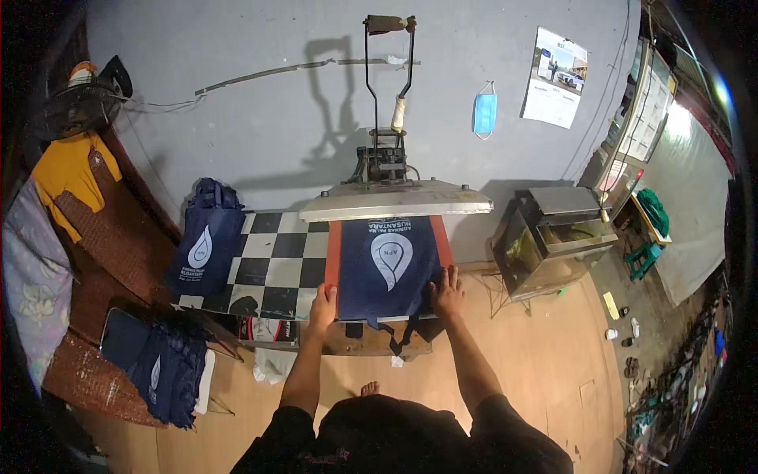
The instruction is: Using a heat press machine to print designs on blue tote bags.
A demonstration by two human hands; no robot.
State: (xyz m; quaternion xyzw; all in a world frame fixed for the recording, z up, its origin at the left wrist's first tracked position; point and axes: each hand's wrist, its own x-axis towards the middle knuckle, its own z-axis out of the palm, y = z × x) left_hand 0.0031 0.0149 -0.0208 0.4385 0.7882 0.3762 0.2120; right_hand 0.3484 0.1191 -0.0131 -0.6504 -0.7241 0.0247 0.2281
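A navy tote bag with a white drop-shaped print lies flat on the red pad of a heat press. The press's metal upper plate is raised above the bag's far end and covers it from sight. My left hand is closed on the left near edge of the red pad, beside the bag. On the opposite side my right hand rests across the bag's right near edge and the pad, fingers apart. Dark straps hang from the bag's near end between my arms.
The press's lever handle rises at the back. A checkered tabletop at left carries more navy bags. Further navy bags are stacked at lower left beside a phone-like dark slab. A glass tank stands right of the press.
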